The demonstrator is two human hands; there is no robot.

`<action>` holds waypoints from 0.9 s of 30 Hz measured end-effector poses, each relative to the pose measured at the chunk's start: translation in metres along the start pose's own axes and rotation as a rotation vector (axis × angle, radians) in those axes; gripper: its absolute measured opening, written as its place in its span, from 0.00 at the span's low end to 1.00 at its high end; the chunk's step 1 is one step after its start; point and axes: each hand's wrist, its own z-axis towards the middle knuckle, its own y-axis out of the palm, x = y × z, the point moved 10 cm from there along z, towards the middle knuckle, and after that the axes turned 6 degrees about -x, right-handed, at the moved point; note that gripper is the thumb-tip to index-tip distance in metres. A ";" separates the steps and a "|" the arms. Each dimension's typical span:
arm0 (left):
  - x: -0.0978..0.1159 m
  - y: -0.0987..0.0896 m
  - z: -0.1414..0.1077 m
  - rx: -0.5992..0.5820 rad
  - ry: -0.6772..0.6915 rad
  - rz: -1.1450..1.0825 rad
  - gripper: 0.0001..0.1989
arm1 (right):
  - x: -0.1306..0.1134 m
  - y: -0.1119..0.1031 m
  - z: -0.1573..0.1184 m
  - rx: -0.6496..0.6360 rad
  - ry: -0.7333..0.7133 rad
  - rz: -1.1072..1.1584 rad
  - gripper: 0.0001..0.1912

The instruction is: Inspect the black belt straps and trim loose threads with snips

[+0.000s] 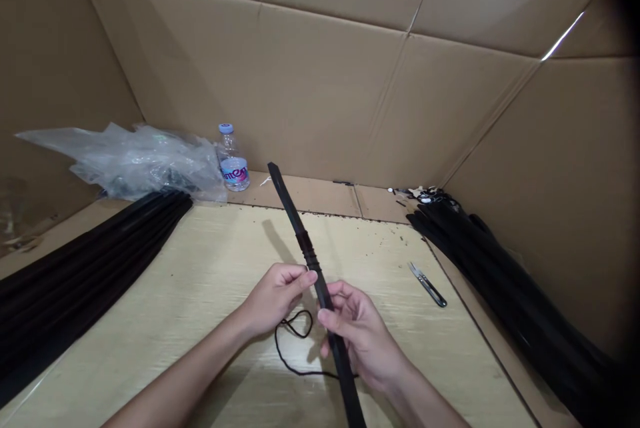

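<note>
Left hand (pixel 274 295), lower centre of the frame: thumb and fingers closed in a pinch on the edge of a black stick (pixel 287 203), just below a dark cord (pixel 307 249) wound round it in several turns. Right hand (pixel 370 341), lower and to the right, grips the same stick, thumb on its face, fingers curled behind. Stick lies aslant, upper tip near frame centre, lower end cut off by the bottom edge. Loose cord loops beside the left hand, then runs low toward the right hand over a pale table (pixel 150 321). Small snips (pixel 427 283) rest right of the hands. Black bundles (pixel 100 261) at left and right edges; clear plastic (pixel 145 161) upper left, bottle (pixel 235 168) beside it, cardboard wall (pixel 250 75) behind.
</note>
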 end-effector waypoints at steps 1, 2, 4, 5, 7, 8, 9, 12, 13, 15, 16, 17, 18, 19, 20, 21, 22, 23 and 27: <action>-0.001 0.002 0.000 -0.017 -0.010 0.000 0.22 | -0.001 0.001 0.000 -0.012 0.000 0.004 0.22; -0.002 0.003 -0.001 -0.026 -0.015 0.000 0.22 | -0.002 0.001 0.001 -0.017 -0.004 0.013 0.23; -0.004 0.001 0.000 -0.018 -0.020 -0.009 0.22 | -0.006 0.000 0.002 -0.009 -0.016 0.043 0.20; -0.005 -0.001 0.000 -0.006 -0.021 -0.019 0.22 | -0.008 -0.001 0.002 -0.002 -0.027 0.061 0.18; -0.006 -0.003 0.001 0.006 -0.017 -0.033 0.22 | -0.013 -0.002 0.002 0.013 -0.052 0.085 0.16; -0.006 -0.002 0.001 -0.001 -0.015 -0.034 0.23 | -0.013 -0.002 0.002 0.016 -0.052 0.085 0.16; -0.006 -0.001 0.002 -0.014 -0.010 -0.032 0.23 | -0.013 -0.002 0.001 0.021 -0.043 0.077 0.17; -0.004 0.003 0.001 -0.045 0.002 -0.022 0.23 | -0.008 -0.005 0.000 0.038 0.021 0.003 0.24; -0.004 0.004 0.000 -0.050 -0.004 -0.021 0.23 | -0.007 -0.005 -0.001 0.029 0.036 -0.036 0.24; -0.004 0.006 -0.001 -0.062 -0.023 -0.023 0.23 | -0.011 -0.004 0.000 -0.004 0.014 -0.113 0.19; -0.004 0.008 -0.002 -0.073 -0.035 -0.019 0.23 | -0.014 -0.002 0.000 -0.022 -0.009 -0.129 0.17; -0.004 0.009 -0.002 -0.084 -0.043 -0.014 0.23 | -0.015 -0.001 0.000 -0.036 -0.026 -0.124 0.18; -0.003 0.010 -0.001 -0.091 -0.046 -0.006 0.23 | -0.016 0.000 0.000 -0.045 -0.035 -0.107 0.18; -0.003 0.009 -0.001 -0.086 -0.046 0.002 0.22 | -0.017 0.001 0.001 -0.054 -0.034 -0.093 0.19; -0.003 0.007 -0.001 -0.070 -0.045 0.010 0.22 | -0.016 0.001 0.001 -0.060 -0.025 -0.082 0.19; -0.003 0.005 0.000 -0.048 -0.042 0.014 0.22 | -0.015 0.001 0.001 -0.056 -0.016 -0.077 0.18; -0.003 0.002 0.000 -0.026 -0.036 0.013 0.22 | -0.015 0.000 0.001 -0.041 -0.014 -0.077 0.17; -0.002 0.001 0.001 -0.012 -0.029 0.010 0.22 | -0.015 -0.002 0.001 -0.019 -0.018 -0.076 0.16; -0.002 0.004 0.000 -0.033 -0.005 -0.005 0.21 | -0.010 -0.007 -0.002 0.058 -0.023 -0.036 0.23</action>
